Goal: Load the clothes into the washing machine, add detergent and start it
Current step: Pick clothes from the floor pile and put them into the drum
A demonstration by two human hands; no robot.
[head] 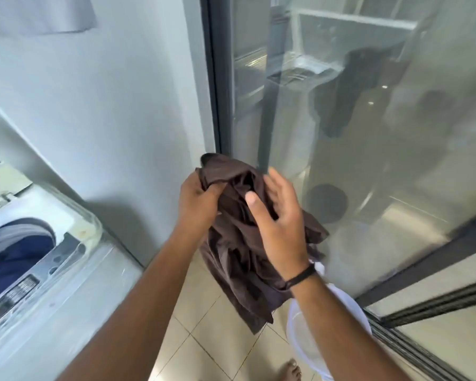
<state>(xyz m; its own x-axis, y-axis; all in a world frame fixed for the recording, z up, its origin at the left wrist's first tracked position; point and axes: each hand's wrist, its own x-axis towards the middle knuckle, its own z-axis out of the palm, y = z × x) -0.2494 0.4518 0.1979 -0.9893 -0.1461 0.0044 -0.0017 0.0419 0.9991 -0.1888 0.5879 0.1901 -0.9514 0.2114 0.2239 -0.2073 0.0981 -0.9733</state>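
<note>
— Item held?
— Brown garment [239,243], bunched; my left hand [197,200] gripped its top, fingers curled into the cloth. My right hand [279,221] lay against it, fingers spread.
— Washing machine [47,254]?
— Left of my fingers, lid up, blue clothes [14,259] inside.

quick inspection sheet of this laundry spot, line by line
surface: beige tiled floor; a bare foot stands on it at the bottom edge
job's things: brown garment held up in the air; top-load washing machine at left, lid open, blue clothes already in the drum; no detergent seen
clutter: white plastic basket on the floor under the right forearm
grippers: left hand grips the garment's top; right hand rests on it with straight fingers
cables: nothing seen
surroundings: white wall behind; glass sliding door at right
</note>
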